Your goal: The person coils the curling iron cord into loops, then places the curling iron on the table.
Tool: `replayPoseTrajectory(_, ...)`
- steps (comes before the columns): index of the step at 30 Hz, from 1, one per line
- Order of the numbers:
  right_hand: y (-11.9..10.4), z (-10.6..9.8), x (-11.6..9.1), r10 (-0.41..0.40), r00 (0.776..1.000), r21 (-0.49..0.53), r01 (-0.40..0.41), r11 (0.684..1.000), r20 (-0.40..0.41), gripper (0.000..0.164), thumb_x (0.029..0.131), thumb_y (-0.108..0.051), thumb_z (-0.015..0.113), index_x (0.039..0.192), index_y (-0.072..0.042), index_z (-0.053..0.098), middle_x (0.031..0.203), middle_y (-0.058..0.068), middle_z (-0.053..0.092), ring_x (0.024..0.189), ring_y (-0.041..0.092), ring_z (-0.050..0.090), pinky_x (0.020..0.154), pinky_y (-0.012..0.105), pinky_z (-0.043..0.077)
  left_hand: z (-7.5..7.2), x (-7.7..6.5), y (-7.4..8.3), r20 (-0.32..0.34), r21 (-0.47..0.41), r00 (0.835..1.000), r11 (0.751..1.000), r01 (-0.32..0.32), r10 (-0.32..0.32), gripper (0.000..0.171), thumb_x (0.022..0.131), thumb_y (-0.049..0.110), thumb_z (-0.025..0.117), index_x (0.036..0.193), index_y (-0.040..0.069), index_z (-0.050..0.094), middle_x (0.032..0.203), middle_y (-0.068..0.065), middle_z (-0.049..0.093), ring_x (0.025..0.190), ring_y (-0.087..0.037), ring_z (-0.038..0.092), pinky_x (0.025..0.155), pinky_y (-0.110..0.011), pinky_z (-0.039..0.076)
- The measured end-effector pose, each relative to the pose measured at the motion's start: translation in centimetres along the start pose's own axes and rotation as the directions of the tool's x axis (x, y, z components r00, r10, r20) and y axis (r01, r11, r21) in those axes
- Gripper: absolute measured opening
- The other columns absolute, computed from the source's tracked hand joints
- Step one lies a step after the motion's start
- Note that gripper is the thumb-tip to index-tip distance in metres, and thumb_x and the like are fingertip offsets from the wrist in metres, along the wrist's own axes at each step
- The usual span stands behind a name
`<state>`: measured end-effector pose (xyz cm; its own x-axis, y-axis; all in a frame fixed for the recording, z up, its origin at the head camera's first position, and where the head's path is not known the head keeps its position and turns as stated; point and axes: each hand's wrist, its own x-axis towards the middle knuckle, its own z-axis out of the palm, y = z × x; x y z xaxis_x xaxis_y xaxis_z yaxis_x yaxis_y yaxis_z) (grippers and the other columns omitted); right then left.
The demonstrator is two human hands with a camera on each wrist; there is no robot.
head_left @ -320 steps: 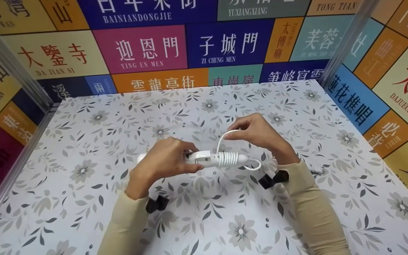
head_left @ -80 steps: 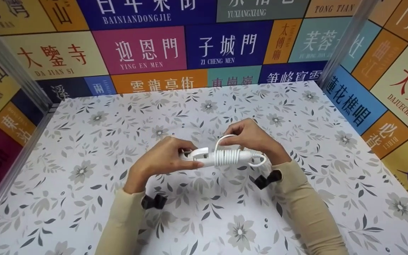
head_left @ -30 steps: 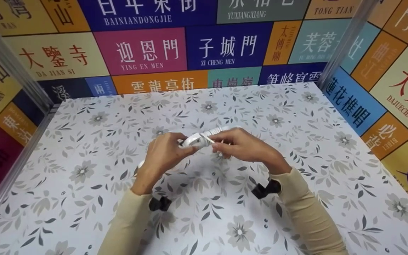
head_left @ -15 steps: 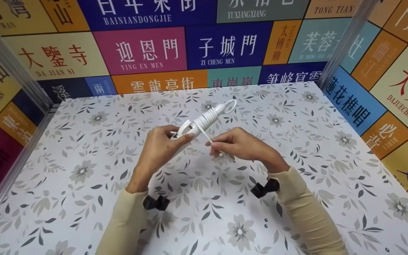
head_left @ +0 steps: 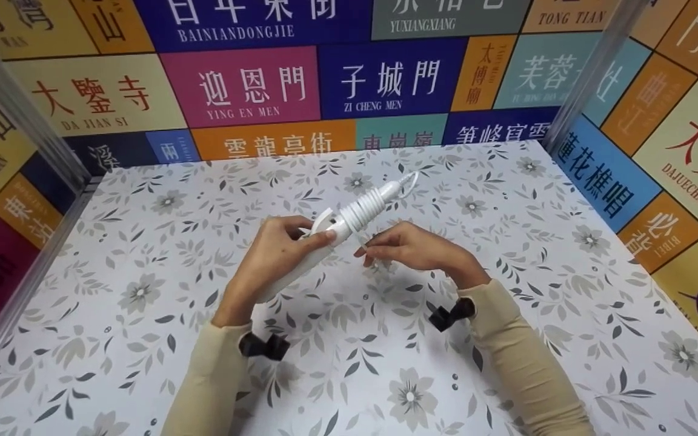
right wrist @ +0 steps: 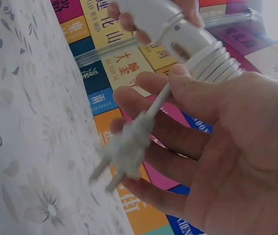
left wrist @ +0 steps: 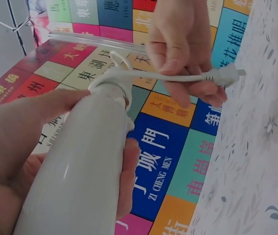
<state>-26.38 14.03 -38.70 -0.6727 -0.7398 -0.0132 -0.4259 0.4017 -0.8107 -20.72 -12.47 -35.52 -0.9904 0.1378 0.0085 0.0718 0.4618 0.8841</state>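
My left hand [head_left: 276, 254] grips a white curling iron [head_left: 342, 229] by its body, thumb along the side near the raised lever. The iron slants up to the right, held above the table. White cord [head_left: 364, 209] is coiled several times around its handle, and a loop sticks out past the far end. Right of the iron, my right hand [head_left: 412, 245] pinches the cord's free end between thumb and forefinger, the other fingers loosely bent. In the right wrist view the two-pin plug [right wrist: 129, 147] hangs just beyond that pinch, slightly blurred.
A white table [head_left: 409, 396] with a grey floral pattern lies under both hands. Colourful panels [head_left: 240, 85] with printed characters stand behind it and at both sides. Each sleeve cuff carries a black mount [head_left: 452, 313].
The iron was level earlier and now tilts up to the right. More coils sit around the handle than at first. My right hand has moved lower, to the cord's end by the plug.
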Motion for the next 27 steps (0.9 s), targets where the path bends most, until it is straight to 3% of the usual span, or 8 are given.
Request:
replayPoseTrajectory(6,0.6,-0.1,0.1,0.03,0.998,-0.028,-0.032,0.999,-0.053,0.021,0.098,-0.018,0.061,0.107,-0.004,0.074,0.097,0.013,0.075,0.09,0.027,0.069,0.085,0.038,0.054,-0.5,-0.3,-0.3,0.108,-0.063,0.994,0.998,-0.003,0.01,0.033,0.082,0.039,0.08,0.106,0.016,0.076,0.095,-0.008,0.074,0.08,-0.02,0.066,0.071,-0.032,0.055)
replayPoseTrajectory(11,1.0,0.0,0.2,0.09,0.979,-0.002,-0.092,0.996,-0.182,0.022,0.09,-0.023,0.074,0.108,-0.009,0.072,0.104,0.009,0.075,0.097,0.018,0.068,0.088,0.033,0.053,-0.5,-0.5,-0.4,0.186,-0.045,0.981,0.997,-0.055,0.062,0.031,0.083,0.038,0.08,0.108,0.02,0.076,0.098,-0.004,0.074,0.083,-0.02,0.064,0.073,-0.033,0.053)
replayPoseTrajectory(13,1.1,0.0,0.1,0.001,0.973,-0.019,-0.005,1.0,-0.229,0.018,0.087,-0.017,0.078,0.1,-0.006,0.073,0.097,0.009,0.075,0.088,0.009,0.067,0.082,0.027,0.053,-0.5,-0.5,-0.4,0.213,-0.028,0.974,0.997,-0.071,0.075,0.029,0.084,0.037,0.079,0.107,0.022,0.077,0.098,-0.003,0.074,0.083,-0.019,0.063,0.072,-0.032,0.053)
replayPoseTrajectory(16,1.2,-0.1,0.1,-0.195,0.953,-0.001,0.2,0.98,-0.233,0.005,0.085,0.002,0.073,0.088,0.006,0.071,0.082,0.007,0.073,0.072,0.003,0.061,0.069,0.022,0.052,-0.5,-0.6,-0.4,0.257,-0.001,0.961,0.995,-0.105,0.101,0.027,0.085,0.036,0.079,0.107,0.022,0.077,0.097,-0.003,0.074,0.081,-0.018,0.062,0.071,-0.032,0.052)
replayPoseTrajectory(18,1.0,-0.1,0.0,-0.236,0.945,0.044,0.252,0.967,-0.228,0.003,0.083,0.009,0.07,0.084,0.012,0.069,0.075,-0.001,0.071,0.066,0.002,0.058,0.064,0.019,0.049,-0.4,-0.6,-0.5,0.289,0.03,0.948,0.989,-0.147,0.132,0.027,0.085,0.036,0.079,0.107,0.021,0.077,0.096,-0.002,0.074,0.079,-0.017,0.061,0.07,-0.031,0.051)
replayPoseTrajectory(22,0.6,-0.1,-0.1,-0.041,0.976,0.156,0.076,0.985,-0.212,0.011,0.081,0.001,0.074,0.089,0.009,0.074,0.079,-0.011,0.072,0.074,0.006,0.064,0.07,0.019,0.052,-0.2,-0.4,-0.7,0.346,0.091,0.917,0.965,-0.246,0.201,0.026,0.085,0.036,0.079,0.105,0.019,0.078,0.091,-0.001,0.073,0.073,-0.014,0.06,0.067,-0.029,0.05)
replayPoseTrajectory(25,0.6,-0.1,0.1,0.082,0.976,0.133,-0.056,0.99,-0.203,0.013,0.082,-0.011,0.08,0.09,-0.001,0.078,0.084,-0.003,0.075,0.081,0.015,0.068,0.074,0.023,0.053,-0.1,-0.3,-0.9,0.379,0.126,0.899,0.95,-0.285,0.22,0.025,0.084,0.034,0.08,0.103,0.018,0.078,0.088,0.0,0.073,0.071,-0.011,0.058,0.065,-0.026,0.049)
replayPoseTrajectory(27,0.7,-0.2,0.1,0.105,0.975,0.091,-0.088,0.992,-0.198,0.014,0.081,-0.021,0.082,0.089,-0.009,0.079,0.088,0.001,0.076,0.085,0.019,0.069,0.075,0.024,0.053,0.0,-0.3,-0.9,0.392,0.144,0.894,0.945,-0.293,0.217,0.024,0.084,0.034,0.08,0.102,0.018,0.078,0.087,0.001,0.073,0.07,-0.01,0.057,0.064,-0.025,0.048)
